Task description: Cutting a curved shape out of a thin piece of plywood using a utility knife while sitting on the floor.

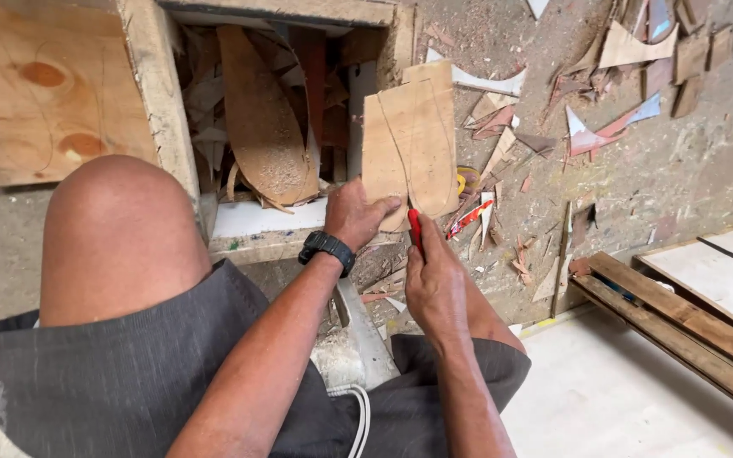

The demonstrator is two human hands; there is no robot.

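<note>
1. While seated, a person's left hand (pixel 354 214) presses a tan sheet (pixel 409 144), marked with a sole outline, against a wooden box edge (pixel 256 233).
2. Right hand (pixel 434 276) grips a red-handled knife (pixel 416 229) at the sheet's lower edge.

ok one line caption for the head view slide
Left hand steadies a tan sheet while right hand grips a red-handled tool.
</note>
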